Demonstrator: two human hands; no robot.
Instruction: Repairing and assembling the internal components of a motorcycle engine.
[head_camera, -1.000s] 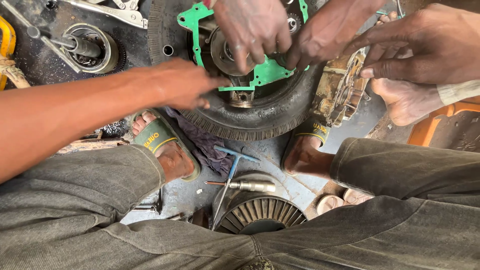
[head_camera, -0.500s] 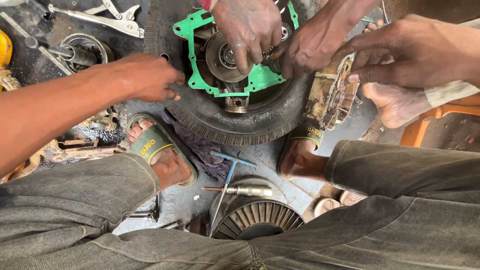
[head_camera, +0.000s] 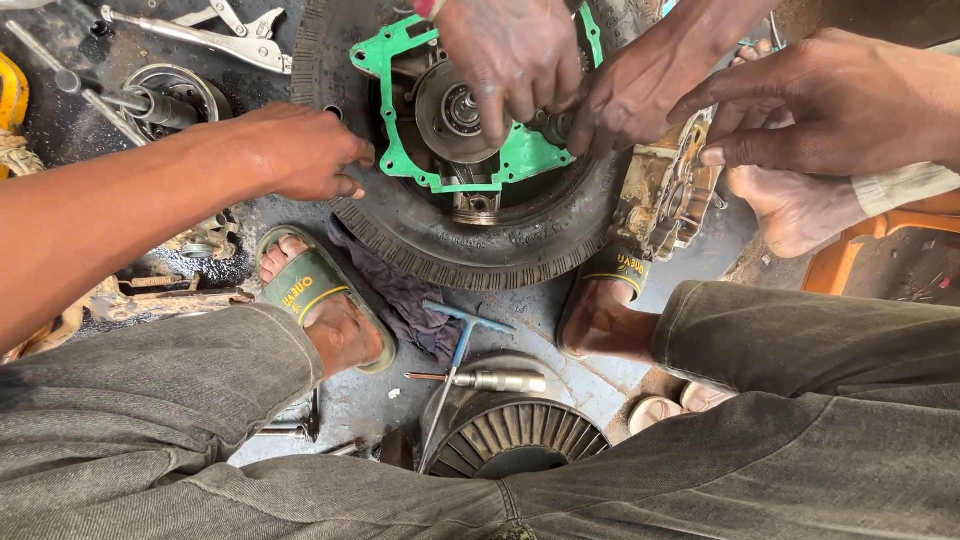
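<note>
Four hands show at the work. The person's left hand (head_camera: 305, 150) lies flat, fingers spread loosely, on the tread of the one black tyre (head_camera: 470, 245), grip holding nothing. The right hand (head_camera: 830, 100) hovers with thumb and fingers pinched narrow above a grimy metal casing (head_camera: 665, 200); whether it holds anything small I cannot tell. Two other hands (head_camera: 515, 55) from across press into the engine part (head_camera: 455, 115) lying flat inside the tyre. This part faces up, its long axis running left to right, with one bright green gasket (head_camera: 525, 155) edging it and one round grey hub in the middle. Two sandalled feet (head_camera: 320, 300) flank the tyre on the floor. One blue T-handled tool (head_camera: 455, 345) lies below.
</note>
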